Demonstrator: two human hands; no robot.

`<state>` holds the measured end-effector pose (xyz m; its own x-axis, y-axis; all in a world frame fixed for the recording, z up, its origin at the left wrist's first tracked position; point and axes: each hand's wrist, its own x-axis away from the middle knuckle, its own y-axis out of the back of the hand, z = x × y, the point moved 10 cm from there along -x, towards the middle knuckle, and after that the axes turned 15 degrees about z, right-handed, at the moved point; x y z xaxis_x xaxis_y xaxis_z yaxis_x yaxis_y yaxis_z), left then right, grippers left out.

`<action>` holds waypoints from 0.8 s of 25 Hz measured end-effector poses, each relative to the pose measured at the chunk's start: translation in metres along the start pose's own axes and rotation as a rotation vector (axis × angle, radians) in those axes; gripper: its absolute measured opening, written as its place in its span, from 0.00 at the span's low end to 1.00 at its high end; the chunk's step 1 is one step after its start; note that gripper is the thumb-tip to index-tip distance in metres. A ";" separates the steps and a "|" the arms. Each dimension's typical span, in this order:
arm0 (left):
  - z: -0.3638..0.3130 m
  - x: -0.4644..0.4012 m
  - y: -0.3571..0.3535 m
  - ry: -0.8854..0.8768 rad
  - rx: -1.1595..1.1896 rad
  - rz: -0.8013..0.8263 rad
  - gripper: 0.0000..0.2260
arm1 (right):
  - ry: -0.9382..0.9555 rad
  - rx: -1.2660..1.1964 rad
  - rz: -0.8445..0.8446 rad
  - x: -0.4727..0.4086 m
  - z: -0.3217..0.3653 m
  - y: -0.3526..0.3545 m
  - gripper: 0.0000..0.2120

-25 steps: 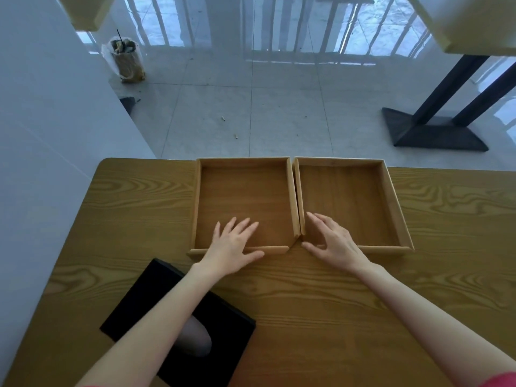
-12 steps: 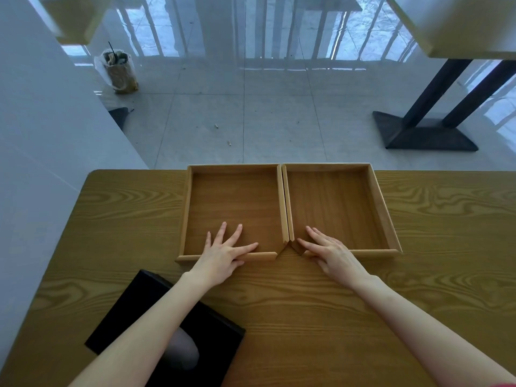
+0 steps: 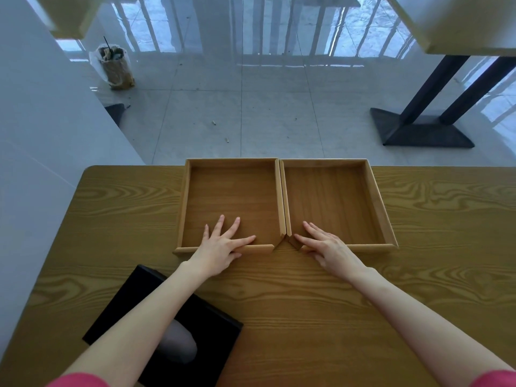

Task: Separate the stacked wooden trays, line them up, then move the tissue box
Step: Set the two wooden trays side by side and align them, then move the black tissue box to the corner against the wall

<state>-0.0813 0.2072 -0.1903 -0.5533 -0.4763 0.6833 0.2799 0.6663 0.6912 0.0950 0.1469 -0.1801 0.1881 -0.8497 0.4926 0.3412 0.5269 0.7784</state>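
Two shallow wooden trays sit side by side at the table's far edge, their inner walls touching. My left hand [image 3: 220, 248] lies flat over the near rim of the left tray [image 3: 231, 188], fingers spread on its floor. My right hand [image 3: 331, 251] rests the same way over the near rim of the right tray [image 3: 332, 191]. A black tissue box [image 3: 206, 333] with an oval opening lies near the table's front left, partly hidden under my left forearm.
The wooden table [image 3: 363, 317] extends right and toward me. A white wall [image 3: 42, 163] runs along its left side. Beyond the far edge is tiled floor with a black table base [image 3: 418, 132] and a bagged bin [image 3: 114, 67].
Both trays have slid a little away from me to the table's far edge, with my hands staying on their near rims. The tissue box has not moved.
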 end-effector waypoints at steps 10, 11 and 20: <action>0.001 0.000 0.001 -0.008 0.007 -0.019 0.22 | -0.006 0.029 0.001 0.001 0.001 -0.001 0.24; 0.001 0.001 0.001 -0.008 0.010 -0.021 0.22 | -0.007 0.028 0.002 0.001 0.002 -0.002 0.24; -0.001 0.004 0.001 0.019 -0.006 -0.007 0.23 | -0.060 0.078 0.005 0.006 0.007 -0.001 0.25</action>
<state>-0.0827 0.2054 -0.1865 -0.5399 -0.4917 0.6831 0.2809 0.6598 0.6970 0.0890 0.1413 -0.1753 0.1329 -0.8452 0.5176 0.2672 0.5334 0.8025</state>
